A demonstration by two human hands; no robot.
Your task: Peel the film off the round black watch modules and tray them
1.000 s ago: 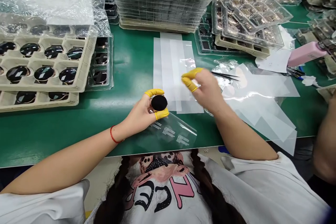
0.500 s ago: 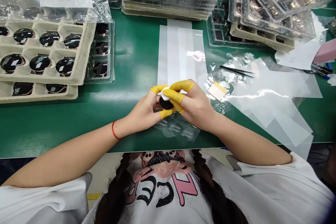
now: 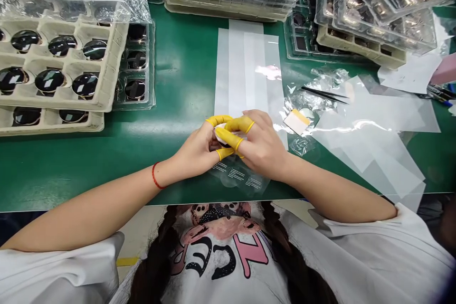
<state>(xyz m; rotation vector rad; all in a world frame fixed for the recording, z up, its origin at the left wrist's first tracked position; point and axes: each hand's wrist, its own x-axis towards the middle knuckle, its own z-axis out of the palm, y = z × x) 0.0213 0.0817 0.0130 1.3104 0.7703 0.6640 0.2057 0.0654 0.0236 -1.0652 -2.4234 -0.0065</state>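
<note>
My left hand [image 3: 199, 149], with yellow finger cots on thumb and forefinger, pinches a small round black disc that is almost hidden between the two hands. My right hand [image 3: 258, 145], also in yellow cots, presses a small white wipe [image 3: 221, 135] onto the disc's face with its fingers closed around it. Both hands meet just above the green table [image 3: 178, 80], over a clear printed plastic bag [image 3: 240, 178] lying at the near edge.
Beige trays [image 3: 107, 80] of round black discs stand at the left under plastic wrap. Translucent film strips [image 3: 245, 66] lie in the middle. Black tweezers [image 3: 322, 94], a small yellow-edged pad [image 3: 295, 121] and loose clear sheets [image 3: 374, 147] lie at the right; stacked trays [image 3: 359, 45] stand behind.
My right hand came back from the film strips at the right with the white wipe and now covers the black disc held in my left hand. The view shifted slightly down.
</note>
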